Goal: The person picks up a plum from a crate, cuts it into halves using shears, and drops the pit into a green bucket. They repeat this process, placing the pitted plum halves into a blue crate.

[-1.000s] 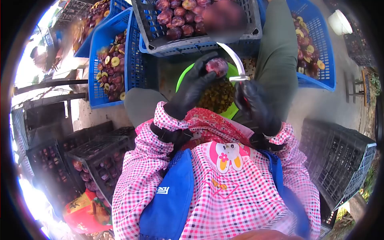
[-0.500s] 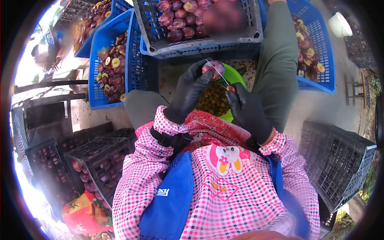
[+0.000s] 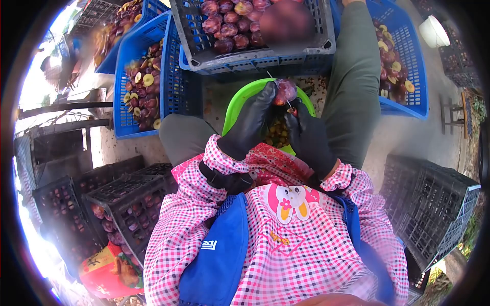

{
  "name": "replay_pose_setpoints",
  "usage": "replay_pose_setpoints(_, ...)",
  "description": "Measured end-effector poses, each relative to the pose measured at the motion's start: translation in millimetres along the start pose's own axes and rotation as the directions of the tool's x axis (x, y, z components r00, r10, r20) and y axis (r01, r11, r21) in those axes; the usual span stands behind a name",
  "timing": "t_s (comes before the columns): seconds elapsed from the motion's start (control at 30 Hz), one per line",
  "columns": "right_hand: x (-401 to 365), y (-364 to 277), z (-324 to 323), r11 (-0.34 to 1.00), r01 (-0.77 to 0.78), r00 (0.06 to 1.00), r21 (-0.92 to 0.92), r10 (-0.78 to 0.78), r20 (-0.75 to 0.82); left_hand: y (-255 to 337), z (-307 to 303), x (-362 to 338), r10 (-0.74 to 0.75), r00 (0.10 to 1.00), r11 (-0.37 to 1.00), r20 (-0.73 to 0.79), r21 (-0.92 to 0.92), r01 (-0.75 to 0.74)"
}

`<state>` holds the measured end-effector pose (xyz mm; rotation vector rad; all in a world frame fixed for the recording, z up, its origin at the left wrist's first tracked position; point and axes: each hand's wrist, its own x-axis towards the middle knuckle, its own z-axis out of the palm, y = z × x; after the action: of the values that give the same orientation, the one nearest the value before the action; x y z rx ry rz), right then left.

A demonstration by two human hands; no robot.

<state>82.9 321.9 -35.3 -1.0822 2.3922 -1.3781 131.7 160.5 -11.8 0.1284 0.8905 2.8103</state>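
In a black glove, my left hand (image 3: 253, 116) is closed round a purplish-red plum (image 3: 286, 92) above a bright green basin (image 3: 236, 103). My right hand (image 3: 310, 133), gloved too, grips a small thin-bladed knife (image 3: 292, 110) by its short reddish handle. The blade runs up across the plum, its middle hidden by the fruit and its tip showing beyond the far side. Small yellowish-brown pieces (image 3: 278, 133) lie in the basin, partly covered by my hands.
A black crate (image 3: 250, 58) of whole plums sits ahead on a blue one. Blue crates of cut plums stand at left (image 3: 138, 131) and right (image 3: 419, 102). Black crates flank me at left (image 3: 115, 196) and right (image 3: 429, 204). A white bucket (image 3: 434, 31) is at far right.
My hands have come closer together, the left moving right with the plum. The knife has turned steeper and the blade now passes behind or into the plum. More of the basin's left side shows.
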Motion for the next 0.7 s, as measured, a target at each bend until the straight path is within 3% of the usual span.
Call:
replay_pose_setpoints(0.03, -0.3, 2.7, 0.5, 1.0, -0.002, 1.0, -0.003, 0.002, -0.004, -1.8, 3.6, -0.5, -0.003, 1.0, 1.0, 0.004, -0.001, 0.003)
replay_pose_setpoints(0.07, -1.6, 6.6, 0.9, 1.0, 0.024, 1.0, 0.013, -0.024, 0.004, -6.2, 9.9, -3.2, 0.173, 0.966, 0.872, -0.191, 0.486, -0.06)
replay_pose_setpoints(0.1, -4.0, 8.2, 1.0, 0.998, 0.048, 0.999, 0.032, -0.048, 0.015, -9.0, 15.2, -5.5, 0.409, 0.872, 0.527, -0.268, 0.85, 0.014)
replay_pose_setpoints(0.23, 0.0, 4.1, -2.4, 0.99, 0.081, 0.997, 0.113, -0.081, -0.003, -5.9, 15.8, -2.9, 0.476, 0.862, 0.449, -0.175, 0.891, -0.068)
replay_pose_setpoints(0.27, 1.5, 3.4, -2.6, 0.997, 0.067, 0.998, 0.039, -0.067, -0.006, -8.1, 16.3, -0.9, 0.354, 0.873, 0.819, -0.336, 0.561, -0.116)
replay_pose_setpoints(0.3, 0.0, 2.9, -2.3, 0.998, 0.049, 0.999, -0.034, -0.049, -0.006, -10.8, 16.7, -1.1, 0.169, 0.89, 0.985, -0.424, 0.089, -0.144)
replay_pose_setpoints(0.33, -1.1, 4.2, -2.8, 0.998, 0.048, 0.999, -0.033, -0.048, -0.003, -9.8, 13.7, -4.1, 0.168, 0.889, 0.986, -0.426, 0.088, -0.144)
replay_pose_setpoints(0.37, 0.4, 7.3, -4.8, 0.998, 0.062, 0.998, 0.028, -0.063, 0.02, -6.1, 7.8, -7.1, 0.261, 0.891, 0.899, -0.372, 0.431, -0.084)
replay_pose_setpoints(0.4, -0.1, 8.6, -5.7, 0.994, 0.069, 0.996, 0.09, -0.073, 0.046, -4.0, 6.4, -8.9, 0.327, 0.898, 0.697, -0.294, 0.717, -0.019)
replay_pose_setpoints(0.43, -3.3, 8.0, -5.5, 0.994, 0.062, 0.997, 0.09, -0.067, 0.048, -5.7, 6.7, -10.4, 0.323, 0.899, 0.701, -0.297, 0.713, -0.016)
replay_pose_setpoints(0.5, 0.0, 5.9, -6.4, 0.992, 0.092, 0.995, 0.08, -0.095, 0.032, -2.3, 8.1, -8.0, 0.425, 0.881, 0.568, -0.21, 0.819, -0.079)
replay_pose_setpoints(0.53, 3.1, 4.2, -6.7, 0.992, 0.1, 0.994, 0.083, -0.102, 0.03, -1.7, 8.3, -6.5, 0.429, 0.879, 0.562, -0.207, 0.823, -0.081)
replay_pose_setpoints(0.57, 3.5, 1.6, -6.9, 0.995, 0.09, 0.996, 0.05, -0.091, 0.019, -4.0, 8.3, -6.0, 0.311, 0.889, 0.834, -0.336, 0.544, -0.086)
replay_pose_setpoints(0.6, 1.4, 0.2, -6.6, 0.997, 0.075, 0.997, 0.016, -0.075, 0.011, -7.3, 8.0, -7.2, 0.149, 0.898, 0.981, -0.414, 0.178, -0.081)
replay_pose_setpoints(0.63, -0.4, 1.8, -5.9, 0.997, 0.071, 0.997, 0.015, -0.071, 0.013, -8.3, 5.2, -9.0, 0.146, 0.898, 0.981, -0.415, 0.175, -0.079)
replay_pose_setpoints(0.67, -1.2, 4.6, -5.3, 0.997, 0.063, 0.997, 0.042, -0.064, 0.034, -7.6, 0.7, -10.4, 0.279, 0.889, 0.846, -0.363, 0.53, -0.049)
replay_pose_setpoints(0.7, -2.6, 5.1, -5.1, 0.996, 0.051, 0.997, 0.071, -0.055, 0.057, -6.9, 0.2, -11.3, 0.382, 0.884, 0.589, -0.27, 0.808, -0.008)
